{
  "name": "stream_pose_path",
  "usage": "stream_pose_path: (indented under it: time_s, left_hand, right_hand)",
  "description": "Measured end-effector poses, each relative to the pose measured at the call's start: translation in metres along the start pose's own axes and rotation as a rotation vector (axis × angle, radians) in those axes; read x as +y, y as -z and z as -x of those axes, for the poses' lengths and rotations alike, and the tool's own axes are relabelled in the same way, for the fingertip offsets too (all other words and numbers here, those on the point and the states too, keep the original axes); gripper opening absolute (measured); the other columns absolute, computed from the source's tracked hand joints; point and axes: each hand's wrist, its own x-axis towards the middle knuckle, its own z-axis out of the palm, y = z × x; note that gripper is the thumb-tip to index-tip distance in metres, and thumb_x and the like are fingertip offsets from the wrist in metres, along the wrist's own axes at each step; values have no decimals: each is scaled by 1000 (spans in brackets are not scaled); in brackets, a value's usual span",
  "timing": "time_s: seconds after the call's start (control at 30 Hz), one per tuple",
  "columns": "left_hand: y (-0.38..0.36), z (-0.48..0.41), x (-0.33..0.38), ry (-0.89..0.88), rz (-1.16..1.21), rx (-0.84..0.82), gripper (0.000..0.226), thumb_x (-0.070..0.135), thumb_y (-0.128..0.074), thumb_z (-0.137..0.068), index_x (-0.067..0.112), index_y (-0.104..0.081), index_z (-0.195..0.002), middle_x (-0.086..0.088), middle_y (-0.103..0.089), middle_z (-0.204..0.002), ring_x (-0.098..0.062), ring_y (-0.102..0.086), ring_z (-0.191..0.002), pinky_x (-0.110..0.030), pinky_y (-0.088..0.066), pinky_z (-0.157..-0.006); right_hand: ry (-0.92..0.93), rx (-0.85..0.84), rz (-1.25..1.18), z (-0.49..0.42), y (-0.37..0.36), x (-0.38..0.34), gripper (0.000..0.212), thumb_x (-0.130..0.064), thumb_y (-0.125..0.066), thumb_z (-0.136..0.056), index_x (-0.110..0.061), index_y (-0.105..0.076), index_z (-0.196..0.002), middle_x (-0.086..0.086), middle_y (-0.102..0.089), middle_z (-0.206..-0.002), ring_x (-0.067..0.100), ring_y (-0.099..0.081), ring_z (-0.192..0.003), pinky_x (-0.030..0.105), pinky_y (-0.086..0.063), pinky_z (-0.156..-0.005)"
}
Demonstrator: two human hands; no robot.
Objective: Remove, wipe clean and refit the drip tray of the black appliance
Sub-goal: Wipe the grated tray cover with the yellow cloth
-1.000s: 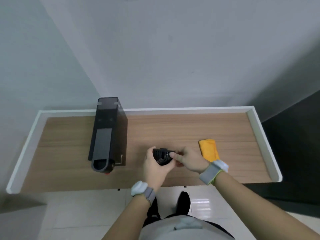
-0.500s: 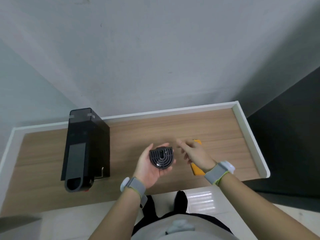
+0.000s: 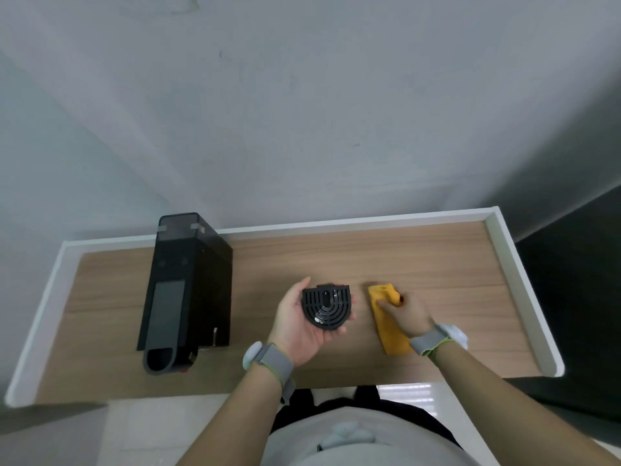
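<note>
Left hand point(image 3: 302, 326) cradling slotted half-round black drip tray point(image 3: 326, 307)

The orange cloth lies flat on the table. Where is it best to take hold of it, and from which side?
Probably at its far end, from above. The cloth lies flat and long on the table, so no edge stands up to pinch from the side. The right hand already rests on that end, fingers closing on it. The left hand holds the drip tray.

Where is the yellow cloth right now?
In the head view the yellow cloth lies on the wooden table, right of the drip tray, with the right hand resting on it.
</note>
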Motion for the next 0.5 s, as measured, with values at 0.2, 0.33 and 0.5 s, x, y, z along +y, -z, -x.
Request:
stream_pose_path:
  time_s: [0.2, 0.33, 0.5]
  left_hand:
    - [-9, 4, 8, -80, -33, -7, 64, 55, -49, -103, 0, -73, -124, -32, -71, -116, -40, -72, -86, -37, -60, -57]
    - [-36, 8, 15, -146, -57, 67, 42, 55, -61, -92, 15, -73, -93, -21, -72, -101, -36, -69, -80, -36, -55, -60]
    - [-43, 13, 22, -245, 63, 111, 38, 45, -61, -96, 13, -73, -80, -14, -74, -86, -32, -75, -79, -39, -62, -73]
  right_hand:
    - [428, 251, -338, 55, 24, -57, 14, -22, -81, -93, -35, -80, -88, -14, -73, -84, 3, -69, -82, 11, -47, -71]
    - [729, 212, -91, 93, 23, -95, 22, -10, -83, -90, -26, -84, -105, -14, -61, -98, -1, -63, -91, 7, -44, -78]
    - [1056, 81, 247, 124, 17, -89, 45, -4, -73, -93, -19, -72, -136, -1, -62, -117, 17, -63, -102, 29, -54, -87]
